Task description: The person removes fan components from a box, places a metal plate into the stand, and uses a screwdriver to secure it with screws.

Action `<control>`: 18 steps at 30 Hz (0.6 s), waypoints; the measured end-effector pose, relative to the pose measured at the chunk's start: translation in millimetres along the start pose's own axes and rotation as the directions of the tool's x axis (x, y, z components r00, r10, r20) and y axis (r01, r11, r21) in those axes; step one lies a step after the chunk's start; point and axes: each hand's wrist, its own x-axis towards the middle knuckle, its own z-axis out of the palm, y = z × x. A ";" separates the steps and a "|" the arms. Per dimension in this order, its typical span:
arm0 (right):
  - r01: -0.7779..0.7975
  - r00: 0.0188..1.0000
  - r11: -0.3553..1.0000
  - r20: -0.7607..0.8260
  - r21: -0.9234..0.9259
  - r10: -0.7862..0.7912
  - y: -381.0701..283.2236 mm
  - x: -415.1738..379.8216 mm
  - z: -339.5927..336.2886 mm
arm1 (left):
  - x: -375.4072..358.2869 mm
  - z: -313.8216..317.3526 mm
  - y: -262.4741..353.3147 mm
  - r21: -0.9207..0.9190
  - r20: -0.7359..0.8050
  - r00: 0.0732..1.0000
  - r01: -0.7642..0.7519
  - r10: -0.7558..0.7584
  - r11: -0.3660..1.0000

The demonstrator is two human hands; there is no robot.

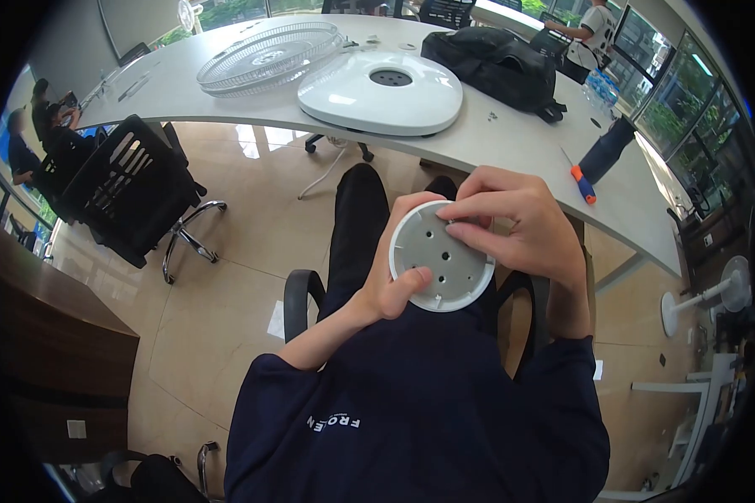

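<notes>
I see the round white disc [459,264] over the lap [358,214], off the near edge of the bench [520,142], left hand [384,289] gripping its left rim, right hand [522,220] narrowed over its far half, grip unclear.

A black bag [495,71] was laid across the white table [524,142], and plastic bottles [600,88] were grouped just beyond it. A black office chair [130,193] was set on the tiled floor [226,318], near a dark wooden unit [59,335]. Behind the table, a white-topped person [596,29] was seen; at far left, apparently two more people [54,130] were dimly shown.
</notes>
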 end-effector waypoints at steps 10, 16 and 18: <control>-0.057 0.993 0.998 -0.103 -0.035 0.053 -4.3 1.9 6.6 | 0.7 3.5 1.8 -0.018 -0.032 0.999 -0.026 0.025 0.999; 0.054 0.997 0.999 -0.047 0.000 -0.054 6.1 -3.8 2.7 | 0.0 0.6 1.6 0.004 -0.008 1.000 0.020 -0.020 1.000; 0.082 0.996 0.996 -0.032 0.027 -0.081 8.2 -5.1 0.2 | 1.3 0.6 0.9 0.004 0.004 1.000 0.011 -0.011 1.000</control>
